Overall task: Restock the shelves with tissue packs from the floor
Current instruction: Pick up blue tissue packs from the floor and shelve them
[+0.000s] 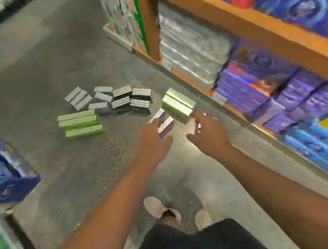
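Risk: packs could be dropped if too many were gathered at once; the loose stack at the fingertips could be toppled by a hurried reach.
Left hand (154,139): stretched forward, fingers curled round a blue-white pack (164,125), at about 12 o'clock from the feet.
Right hand (209,132): extended alongside, forefinger pointed at the green stack (178,104); something pale seemed to be pinched, but blur left the grip impossible to tell.
Floor packs (103,104): scattered at 11 o'clock, green (80,124), grey and dark groups lying close together.
Shelf (249,22): at 2 o'clock, its lower level already stocked with purple packs (267,92).
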A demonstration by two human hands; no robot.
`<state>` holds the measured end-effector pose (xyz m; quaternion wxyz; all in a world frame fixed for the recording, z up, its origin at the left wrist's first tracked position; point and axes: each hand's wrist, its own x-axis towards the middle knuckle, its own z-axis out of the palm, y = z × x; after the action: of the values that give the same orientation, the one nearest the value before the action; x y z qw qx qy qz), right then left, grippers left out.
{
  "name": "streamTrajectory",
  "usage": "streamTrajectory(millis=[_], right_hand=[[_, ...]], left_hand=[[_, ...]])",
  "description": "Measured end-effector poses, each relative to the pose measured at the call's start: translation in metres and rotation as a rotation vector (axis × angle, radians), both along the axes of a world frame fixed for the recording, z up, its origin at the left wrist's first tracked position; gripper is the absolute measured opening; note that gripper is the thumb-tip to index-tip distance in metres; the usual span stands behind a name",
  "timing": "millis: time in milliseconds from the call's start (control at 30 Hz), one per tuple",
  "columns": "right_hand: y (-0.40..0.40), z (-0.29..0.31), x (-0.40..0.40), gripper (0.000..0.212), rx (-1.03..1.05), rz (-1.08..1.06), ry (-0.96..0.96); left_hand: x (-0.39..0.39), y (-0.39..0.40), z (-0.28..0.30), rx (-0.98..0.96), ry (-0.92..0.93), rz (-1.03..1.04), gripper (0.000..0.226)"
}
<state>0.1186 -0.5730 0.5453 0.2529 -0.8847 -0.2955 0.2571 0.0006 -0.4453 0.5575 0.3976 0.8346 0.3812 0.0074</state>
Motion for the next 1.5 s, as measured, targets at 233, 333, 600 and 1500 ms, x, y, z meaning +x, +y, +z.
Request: streamTrajectory(millis=[233, 333, 600, 1500], right_hand=[[0.066, -0.059, 0.074, 0.065, -0.103, -0.074, 0.025], [0.116, -0.098, 0.102, 0.064, -0.147, -0.105, 0.082], [0.228, -0.29, 0.165, 0.069, -0.227, -0.072, 0.206], [0.315, -0.457, 0.234, 0.079, 0.029, 0.135, 0.226]], left_hand=[[0.086, 0.07, -0.067, -0.078, 0.127, -0.08, 0.056], [0.118, 0.118, -0.107, -0.11, 0.198, -0.087, 0.057], [0.173, 0.217, -0.303, -0.087, 0.375, -0.049, 0.056], [0.194, 0.296, -0.464, -0.408, 0.196, 0.333, 0.058]])
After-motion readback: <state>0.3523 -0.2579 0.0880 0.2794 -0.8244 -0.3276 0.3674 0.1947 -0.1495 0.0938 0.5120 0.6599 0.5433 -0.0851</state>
